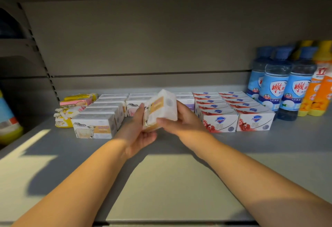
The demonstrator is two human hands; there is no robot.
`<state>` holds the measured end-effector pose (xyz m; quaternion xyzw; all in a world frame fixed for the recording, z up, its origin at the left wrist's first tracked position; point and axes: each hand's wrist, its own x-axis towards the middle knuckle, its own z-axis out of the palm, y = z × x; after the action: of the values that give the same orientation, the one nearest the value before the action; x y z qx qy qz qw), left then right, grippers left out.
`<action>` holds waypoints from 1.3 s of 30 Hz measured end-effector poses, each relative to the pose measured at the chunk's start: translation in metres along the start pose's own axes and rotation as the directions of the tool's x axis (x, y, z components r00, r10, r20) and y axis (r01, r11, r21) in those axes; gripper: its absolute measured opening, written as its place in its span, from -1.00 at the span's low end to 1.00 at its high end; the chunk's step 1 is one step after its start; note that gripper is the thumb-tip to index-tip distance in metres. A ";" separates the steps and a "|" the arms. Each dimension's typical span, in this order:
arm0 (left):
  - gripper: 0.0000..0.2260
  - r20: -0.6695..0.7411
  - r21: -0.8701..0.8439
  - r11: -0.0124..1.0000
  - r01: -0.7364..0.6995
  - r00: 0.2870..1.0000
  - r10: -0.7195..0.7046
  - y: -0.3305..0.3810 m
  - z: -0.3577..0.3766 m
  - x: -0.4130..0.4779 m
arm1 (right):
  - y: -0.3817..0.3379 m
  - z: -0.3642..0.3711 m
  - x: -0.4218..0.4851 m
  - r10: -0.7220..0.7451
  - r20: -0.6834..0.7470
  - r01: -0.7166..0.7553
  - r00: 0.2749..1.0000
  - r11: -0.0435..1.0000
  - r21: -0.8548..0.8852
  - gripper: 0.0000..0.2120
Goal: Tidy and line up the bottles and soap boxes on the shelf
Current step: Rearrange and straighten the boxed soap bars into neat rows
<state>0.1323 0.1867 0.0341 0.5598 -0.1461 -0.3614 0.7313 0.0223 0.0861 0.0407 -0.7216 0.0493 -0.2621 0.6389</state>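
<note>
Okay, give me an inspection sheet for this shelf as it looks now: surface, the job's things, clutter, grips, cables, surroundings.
Surface: grey shelf, sunlit patches toward the front.
Job's things: held soap box, tilted above the shelf and blurred; sheep soap boxes in a row at left; red-and-white soap boxes in two rows at right; blue bottles and orange bottles upright at far right.
Clutter: yellow and pink soap packs, heaped loosely at the left end.
Grips: left hand and right hand both grip the held soap box.
Cables: nothing seen.
Surroundings: grey back panel; a bottle in the neighbouring bay at left.
</note>
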 end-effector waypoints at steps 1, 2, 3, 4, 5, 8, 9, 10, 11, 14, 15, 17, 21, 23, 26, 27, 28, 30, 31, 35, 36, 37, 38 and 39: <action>-0.59 -0.078 0.115 0.989 -0.090 0.992 0.099 0.000 -0.001 0.001 | 0.002 -0.002 0.002 0.078 0.008 -0.078 0.997 0.994 0.079 -0.64; -0.58 -0.144 0.233 0.960 -0.158 0.970 0.195 0.001 -0.002 0.002 | 0.006 -0.004 0.004 0.148 0.012 -0.148 0.989 0.978 0.150 -0.68; -0.58 -0.189 0.333 0.918 -0.215 0.939 0.288 0.001 -0.003 0.002 | 0.010 -0.006 0.007 0.192 0.018 -0.192 0.981 0.960 0.202 -0.71; -0.60 -0.215 0.409 0.872 -0.269 0.900 0.378 0.001 -0.004 0.002 | 0.014 -0.008 0.009 0.207 0.029 -0.209 0.978 0.953 0.220 -0.76; -0.64 -0.224 0.464 0.823 -0.327 0.856 0.467 0.002 -0.006 0.002 | 0.017 -0.010 0.010 0.205 0.046 -0.210 0.978 0.956 0.207 -0.80; -0.85 -0.152 0.516 0.675 -0.527 0.719 0.678 0.006 -0.008 -0.002 | 0.028 -0.019 0.013 0.158 0.083 -0.167 0.984 0.978 0.124 -0.73; -0.81 -0.094 0.517 0.632 -0.578 0.695 0.712 0.007 -0.007 -0.005 | 0.031 -0.022 0.013 0.133 0.062 -0.138 0.989 0.987 0.084 -0.68; -0.71 -0.027 0.517 0.591 -0.620 0.678 0.735 0.008 -0.007 -0.009 | 0.034 -0.026 0.015 0.092 0.019 -0.093 0.996 0.995 0.024 -0.63; -0.63 0.045 0.532 0.533 -0.658 0.651 0.758 0.007 -0.008 -0.012 | 0.036 -0.029 0.015 0.031 -0.037 -0.033 0.999 0.998 -0.052 -0.57; -0.56 0.384 0.615 0.100 -0.782 0.408 0.828 -0.001 -0.010 -0.018 | 0.035 -0.038 0.017 -0.183 -0.154 0.149 0.971 0.967 -0.207 -0.44; -0.57 0.479 0.604 -0.042 -0.796 0.320 0.817 -0.004 -0.010 -0.018 | 0.033 -0.040 0.017 -0.239 -0.168 0.196 0.956 0.951 -0.241 -0.40; -0.54 0.575 0.581 -0.240 -0.778 0.183 0.798 -0.005 -0.007 -0.017 | 0.030 -0.043 0.016 -0.332 -0.197 0.265 0.922 0.916 -0.301 -0.39; -0.49 0.642 0.543 -0.381 -0.749 0.078 0.763 -0.008 -0.001 -0.017 | 0.029 -0.045 0.014 -0.405 -0.223 0.318 0.887 0.884 -0.344 -0.45; -0.49 0.655 0.538 -0.403 -0.741 0.067 0.752 -0.010 -0.002 -0.017 | 0.028 -0.047 0.014 -0.397 -0.214 0.306 0.893 0.882 -0.359 -0.47; -0.55 0.592 0.593 -0.305 -0.745 0.146 0.793 -0.011 -0.001 -0.017 | 0.026 -0.047 0.014 -0.373 -0.195 0.273 0.907 0.875 -0.400 -0.44; -0.60 0.526 0.629 -0.214 -0.748 0.207 0.825 -0.012 0.000 -0.018 | 0.026 -0.047 0.015 -0.358 -0.180 0.259 0.916 0.872 -0.415 -0.42; -0.65 0.436 0.661 -0.091 -0.745 0.282 0.855 -0.012 0.002 -0.019 | 0.027 -0.047 0.016 -0.329 -0.155 0.241 0.931 0.878 -0.413 -0.41; -0.66 0.208 0.658 0.235 -0.715 0.473 0.856 -0.010 0.002 -0.018 | 0.027 -0.047 0.016 -0.246 -0.083 0.201 0.966 0.910 -0.363 -0.42; -0.68 0.101 0.620 0.396 -0.677 0.569 0.816 -0.009 0.001 -0.015 | 0.027 -0.048 0.017 -0.210 -0.039 0.183 0.977 0.918 -0.353 -0.47; -0.90 -0.090 0.332 0.770 -0.545 0.794 0.601 -0.007 -0.003 0.001 | 0.027 -0.044 0.019 -0.098 0.037 0.105 0.994 0.958 -0.268 -0.71; -0.93 -0.101 0.246 0.823 -0.513 0.831 0.548 -0.007 -0.004 0.003 | 0.028 -0.042 0.020 -0.075 0.041 0.083 0.996 0.969 -0.234 -0.73; -0.95 -0.094 0.178 0.851 -0.494 0.852 0.515 -0.007 -0.004 0.005 | 0.029 -0.039 0.021 -0.060 0.036 0.066 0.998 0.974 -0.215 -0.74; -0.95 -0.081 0.137 0.861 -0.489 0.861 0.502 -0.008 -0.006 0.007 | 0.029 -0.036 0.021 -0.048 0.026 0.052 0.999 0.975 -0.214 -0.69; -0.93 -0.063 0.129 0.859 -0.496 0.860 0.506 -0.009 -0.006 0.009 | 0.030 -0.032 0.022 -0.038 0.013 0.039 0.999 0.975 -0.221 -0.56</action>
<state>0.1393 0.1842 0.0222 0.5576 -0.2712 -0.1236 0.7748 0.0343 0.0429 0.0207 -0.7901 0.0614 -0.2642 0.5497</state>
